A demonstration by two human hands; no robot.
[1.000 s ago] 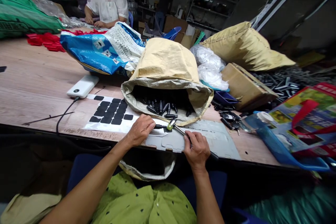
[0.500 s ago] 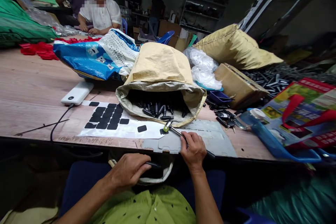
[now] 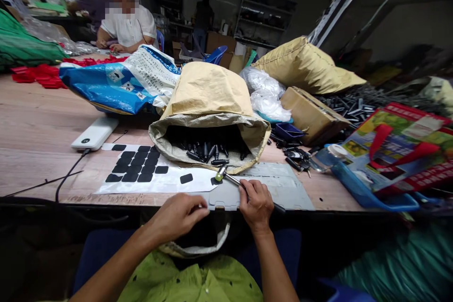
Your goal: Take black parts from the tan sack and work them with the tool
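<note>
My right hand (image 3: 256,203) grips a small hammer (image 3: 231,179) by its handle. The hammer's head, with a yellow-green face, rests over a grey board (image 3: 283,184) by the table edge. My left hand (image 3: 180,214) is at the table's front edge, thumb and fingers apart, with nothing visible between them. Below it, on my lap side, gapes a second bag (image 3: 223,238), dark inside. In front of both hands lies a tan sack (image 3: 212,87), its mouth facing me, with several black tube-like parts (image 3: 208,151) inside. Black rounded pads (image 3: 134,165) stick to a white sheet (image 3: 170,184).
At left are a white power bank (image 3: 95,133) with a cable and a blue-white bag (image 3: 116,80). To the right stand a cardboard box (image 3: 313,115), a clear bottle (image 3: 327,156) and a colourful bag (image 3: 399,151) in a blue tray. A co-worker (image 3: 127,28) sits across.
My left hand has risen towards the table edge, and the dark piece it held is gone from its fingers. My right hand still holds the hammer. The view has shifted slightly right.
</note>
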